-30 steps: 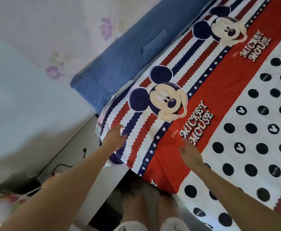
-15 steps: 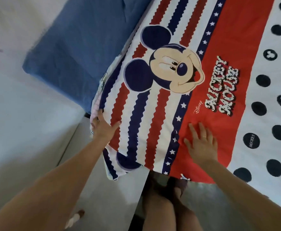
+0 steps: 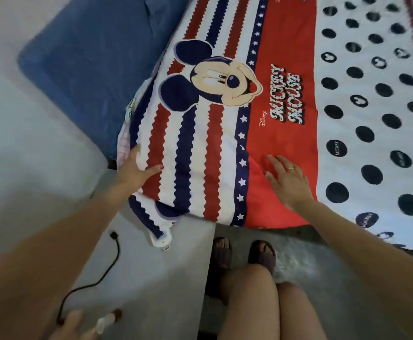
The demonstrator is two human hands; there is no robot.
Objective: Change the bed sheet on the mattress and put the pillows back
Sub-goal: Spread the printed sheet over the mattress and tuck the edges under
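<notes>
Two hands on the bed sheet [image 3: 225,148]: I see the left hand [image 3: 133,171] at the mattress's near-left corner, thumb on top of the striped edge and the other fingers mostly hidden at the side, so I can't tell if it grips. Right hand [image 3: 290,181] lies flat on the red band near the front edge, fingers [image 3: 275,160] straight and spread. Sheet covers the mattress, one corner [image 3: 160,235] hanging loose over the floor [image 3: 151,278]; blue pillow [image 3: 97,52] beside the mattress's left edge, black cable [image 3: 95,273] on the floor.

Left hand [image 3: 133,171] slid down the sheet [image 3: 200,148] corner (thumb now on top).
</notes>
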